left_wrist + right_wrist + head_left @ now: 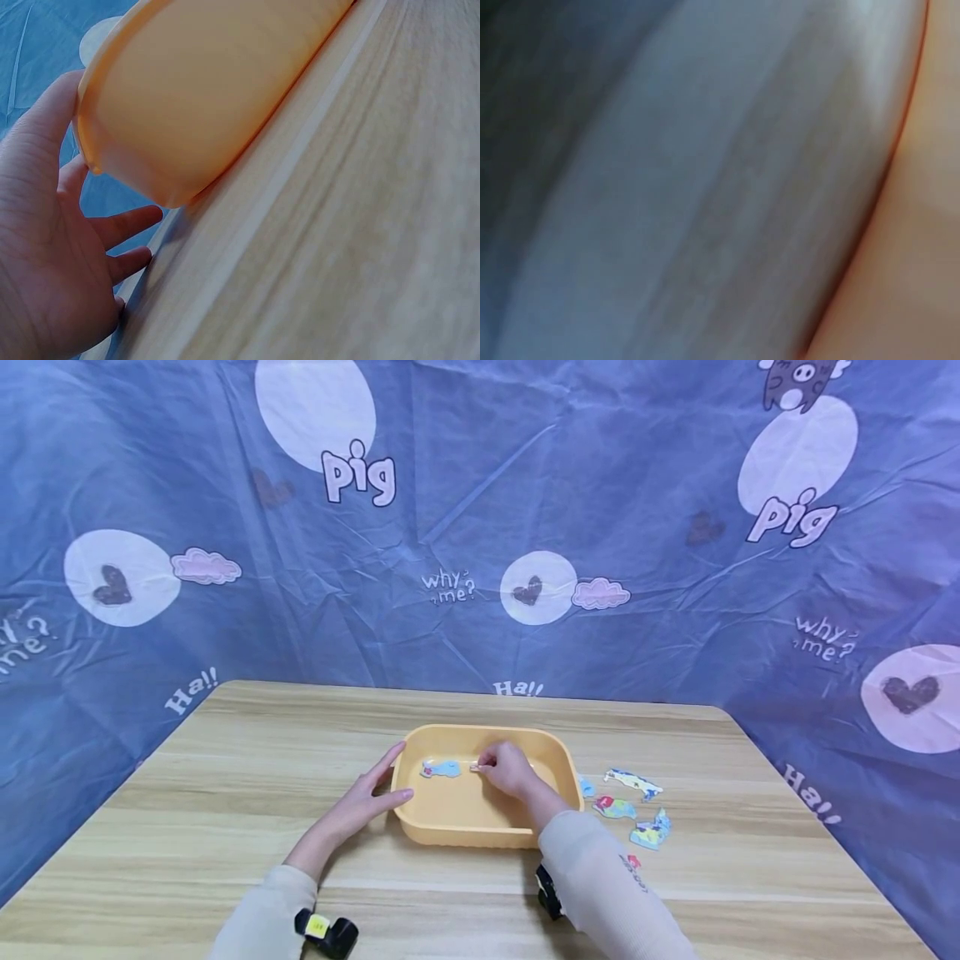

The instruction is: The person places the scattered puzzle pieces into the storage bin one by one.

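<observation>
A wrinkled blue cloth point(645, 468) hangs behind the surface point(262, 768) and spreads past both its sides. The surface has pale wood grain, with rounded far corners; in the right wrist view its streaks are badly blurred. High on the cloth are two large white ovals point(315, 414), each with the outlined word "pig" point(358, 474) at its lower edge, and a dark pig figure point(801, 383) tops the right-hand one, cut off by the frame. Lower down, pale circles point(150, 578) carry dark hearts point(112, 586), two of them with a pink cloud point(206, 566) just beside. Small "why me?" lettering point(448, 586) repeats across it, and "Ha!!" point(517, 688) shows close above the surface's far edge
</observation>
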`<action>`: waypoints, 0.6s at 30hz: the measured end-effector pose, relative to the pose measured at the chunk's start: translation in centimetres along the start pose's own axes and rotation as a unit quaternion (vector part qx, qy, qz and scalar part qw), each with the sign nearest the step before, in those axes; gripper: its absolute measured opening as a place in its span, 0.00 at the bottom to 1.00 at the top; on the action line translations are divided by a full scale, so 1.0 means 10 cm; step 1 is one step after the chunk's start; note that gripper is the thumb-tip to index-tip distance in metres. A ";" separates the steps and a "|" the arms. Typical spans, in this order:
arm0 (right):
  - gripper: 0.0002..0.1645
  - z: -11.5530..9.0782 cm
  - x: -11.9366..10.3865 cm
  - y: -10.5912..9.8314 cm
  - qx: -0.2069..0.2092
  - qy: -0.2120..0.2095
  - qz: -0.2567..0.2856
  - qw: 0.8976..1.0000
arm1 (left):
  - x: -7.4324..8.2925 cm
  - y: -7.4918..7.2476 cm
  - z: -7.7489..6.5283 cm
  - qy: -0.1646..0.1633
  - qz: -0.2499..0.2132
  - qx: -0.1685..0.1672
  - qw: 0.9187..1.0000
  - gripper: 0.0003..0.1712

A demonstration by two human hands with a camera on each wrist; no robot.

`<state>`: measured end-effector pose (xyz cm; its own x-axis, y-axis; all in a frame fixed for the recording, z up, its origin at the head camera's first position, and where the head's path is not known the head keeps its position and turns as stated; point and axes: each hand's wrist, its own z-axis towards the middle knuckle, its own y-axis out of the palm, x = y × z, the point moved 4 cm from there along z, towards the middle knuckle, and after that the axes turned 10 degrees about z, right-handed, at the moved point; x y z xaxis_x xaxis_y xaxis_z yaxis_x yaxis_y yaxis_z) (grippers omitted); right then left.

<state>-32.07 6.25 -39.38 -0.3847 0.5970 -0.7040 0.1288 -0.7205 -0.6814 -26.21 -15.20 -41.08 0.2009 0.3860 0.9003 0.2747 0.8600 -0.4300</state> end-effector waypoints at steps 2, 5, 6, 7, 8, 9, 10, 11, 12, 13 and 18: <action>0.06 0.00 -0.01 0.00 0.003 0.000 -0.001 1.000 | 0.08 -0.01 -0.03 0.000 -0.001 -0.002 1.000 0.42; 0.06 0.00 -0.02 0.00 0.001 0.000 -0.002 1.000 | 0.22 -0.02 -0.08 0.000 0.001 -0.004 1.000 0.42; 0.06 0.00 -0.02 0.00 0.000 0.001 -0.001 1.000 | 0.28 -0.03 -0.10 -0.002 0.001 -0.005 1.000 0.42; 0.06 0.01 -0.02 0.00 -0.002 0.003 0.000 1.000 | 0.28 -0.03 -0.10 -0.002 0.002 -0.006 1.000 0.42; 0.06 0.01 -0.02 -0.01 -0.003 0.005 0.001 1.000 | 0.29 -0.03 -0.11 -0.002 0.003 -0.005 1.000 0.42; 0.06 0.01 -0.02 -0.01 -0.004 0.006 0.002 1.000 | 0.30 -0.03 -0.11 -0.002 0.003 -0.006 1.000 0.42; 0.06 0.01 -0.02 -0.01 -0.004 0.006 0.002 1.000 | 0.30 -0.03 -0.11 -0.004 0.005 -0.006 1.000 0.42; 0.05 0.01 -0.01 -0.01 -0.004 0.009 0.006 1.000 | 0.30 -0.03 -0.11 -0.004 0.005 -0.007 1.000 0.42; 0.05 0.01 -0.01 -0.01 -0.004 0.009 0.008 1.000 | 0.30 -0.03 -0.11 -0.004 0.003 -0.008 1.000 0.42; 0.05 0.01 -0.02 -0.01 -0.004 0.010 0.009 1.000 | 0.29 -0.03 -0.10 -0.004 0.002 -0.009 1.000 0.42; 0.03 0.01 -0.02 -0.03 -0.008 0.013 0.017 1.000 | 0.16 -0.02 -0.05 0.002 -0.009 -0.006 1.000 0.42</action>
<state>-32.11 6.30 -39.02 -0.3565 0.5810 -0.7317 0.1554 -0.7353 -0.6597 -25.45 -14.93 -39.55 0.1998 0.3700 0.9073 0.2896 0.8623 -0.4154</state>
